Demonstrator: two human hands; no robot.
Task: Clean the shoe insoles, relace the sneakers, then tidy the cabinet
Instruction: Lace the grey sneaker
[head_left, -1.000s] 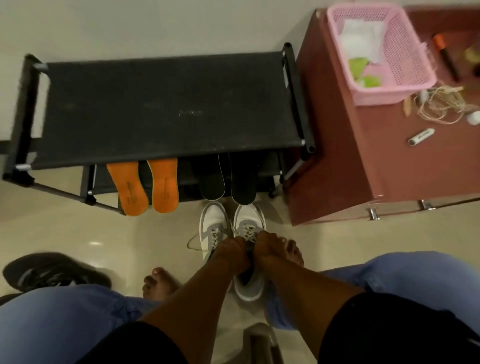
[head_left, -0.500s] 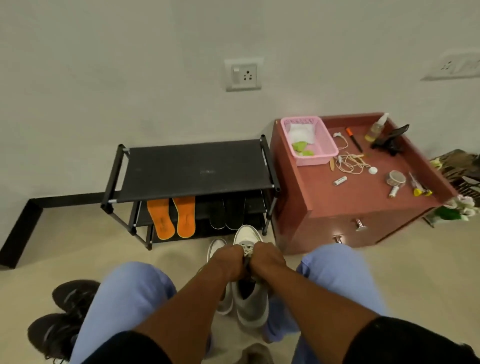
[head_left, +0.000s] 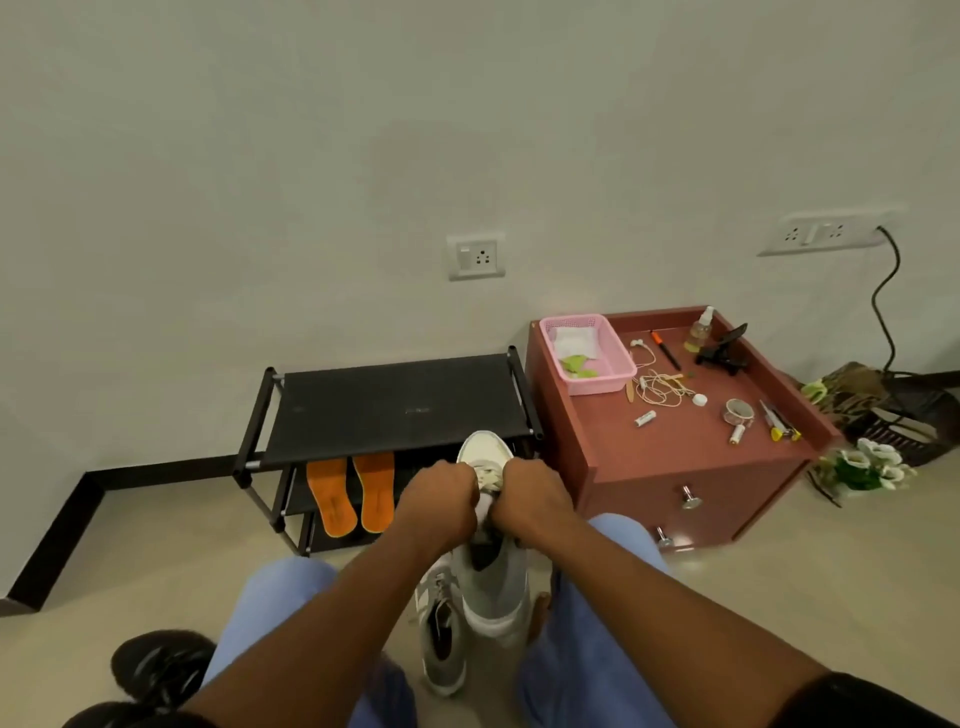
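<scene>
A grey and white sneaker (head_left: 493, 587) is lifted off the floor, toe pointing away, in front of the black shoe rack (head_left: 400, 410). My left hand (head_left: 441, 499) and my right hand (head_left: 530, 499) are both closed on its laces (head_left: 488, 475) at the tongue, one on each side. The second grey sneaker (head_left: 441, 639) lies on the floor between my knees. Two orange insoles (head_left: 350, 493) lean on the rack's lower shelf. The dark insoles are hidden behind my hands.
A red-brown cabinet (head_left: 691, 467) stands right of the rack, carrying a pink basket (head_left: 587, 353), a tangled cord, a spray bottle, pens and small items. Black shoes (head_left: 156, 670) lie at lower left. Artificial flowers (head_left: 867, 462) and a dark basket sit at far right.
The view has tilted up, showing the wall and whole cabinet. Both hands have raised the sneaker off the floor while keeping hold of its laces.
</scene>
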